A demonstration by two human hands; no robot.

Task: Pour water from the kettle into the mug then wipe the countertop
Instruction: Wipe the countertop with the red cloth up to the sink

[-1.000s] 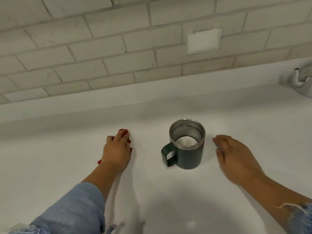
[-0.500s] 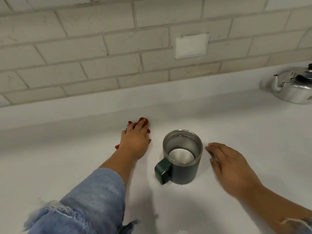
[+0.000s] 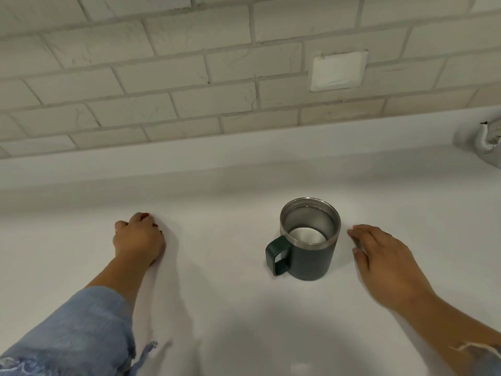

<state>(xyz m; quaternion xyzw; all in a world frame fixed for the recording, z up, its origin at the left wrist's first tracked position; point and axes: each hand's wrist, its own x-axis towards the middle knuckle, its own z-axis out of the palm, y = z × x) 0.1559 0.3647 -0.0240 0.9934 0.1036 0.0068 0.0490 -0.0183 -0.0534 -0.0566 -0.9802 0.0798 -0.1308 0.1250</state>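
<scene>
Your surface (image 3: 244, 308) is white and looks dry, so missed wet spots would be hard to see. Kettle (image 3: 488, 143) sits far right of your right hand (image 3: 385, 267), cropped at the frame edge, spout toward the mug. Mug (image 3: 309, 240) stands upright just left of that hand, long axis vertical, handle toward your left hand (image 3: 138, 240). Right hand is flat and relaxed, holding nothing; a careless sweep could tip the mug. Left hand is clenched on a red cloth (image 3: 147, 216), mostly hidden.

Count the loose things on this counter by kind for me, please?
Mugs: 1, dark green mug
Kettles: 1, silver kettle, mostly cut off at the right edge
Cloths: 1, red cloth under the left hand
Total: 3
</scene>
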